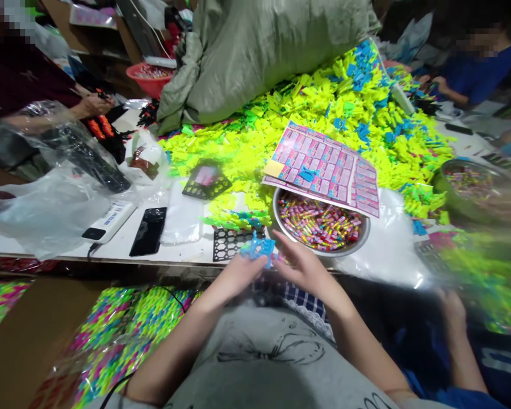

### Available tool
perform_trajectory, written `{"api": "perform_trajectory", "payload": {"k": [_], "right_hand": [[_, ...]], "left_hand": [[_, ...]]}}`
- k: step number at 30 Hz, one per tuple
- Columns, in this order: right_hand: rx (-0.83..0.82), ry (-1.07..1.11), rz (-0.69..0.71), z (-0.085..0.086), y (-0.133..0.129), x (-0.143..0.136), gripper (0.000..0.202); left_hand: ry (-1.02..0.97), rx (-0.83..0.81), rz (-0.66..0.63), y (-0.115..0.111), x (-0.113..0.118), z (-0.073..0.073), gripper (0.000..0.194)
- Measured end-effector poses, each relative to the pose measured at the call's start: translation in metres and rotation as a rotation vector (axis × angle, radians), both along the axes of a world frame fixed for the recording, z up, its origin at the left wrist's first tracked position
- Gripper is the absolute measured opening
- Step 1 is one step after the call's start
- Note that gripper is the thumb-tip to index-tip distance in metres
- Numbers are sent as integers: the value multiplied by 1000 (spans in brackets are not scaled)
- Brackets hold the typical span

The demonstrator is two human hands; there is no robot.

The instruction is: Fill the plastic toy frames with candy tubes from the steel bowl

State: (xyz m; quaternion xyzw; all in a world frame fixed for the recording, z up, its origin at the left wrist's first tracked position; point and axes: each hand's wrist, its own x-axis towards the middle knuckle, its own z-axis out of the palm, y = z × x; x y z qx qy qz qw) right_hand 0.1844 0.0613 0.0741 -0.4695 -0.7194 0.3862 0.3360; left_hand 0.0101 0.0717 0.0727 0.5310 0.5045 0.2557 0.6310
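Observation:
My left hand (244, 270) is closed around light blue plastic pieces (262, 248) with cut-out shapes, just over the table's front edge. Close on their right, my right hand (300, 264) has its fingers apart; a tiny pink spot shows near its fingertips, too small to name. Beneath the blue pieces lies a black tray with round holes (227, 241), partly covered by my left hand and the pieces. Behind my right hand stands a metal bowl (363, 236) full of small pink and yellow wrapped pieces (323, 224). A printed pink sheet (323, 159) rests over the bowl's back rim.
Yellow, green and blue plastic parts (247, 147) heap up under a large green sack (272, 51). A phone (148, 232), a white device (111, 221) and clear bags (181, 213) lie left. Bagged coloured parts (132, 324) sit below. Co-workers (481, 74) are at both sides.

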Motion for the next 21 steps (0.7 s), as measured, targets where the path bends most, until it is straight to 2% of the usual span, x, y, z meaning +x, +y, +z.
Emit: {"api": "perform_trajectory", "payload": {"k": [5,15,18,21], "right_hand": [[-1,30,107,1,-1,0,46],[-20,107,92,-6,-21,-1,48],[-37,126,64,-13,-30,1,46],[-75,169,58,-24,-41,2,47]], "left_hand": [[-26,-36,-8,-6,-2,6,26],[-45,44,-8,-22,-1,2,23],[-31,29,-15,-28,2,-2,24],[24,15,-38,-34,4,-14,28]]}}
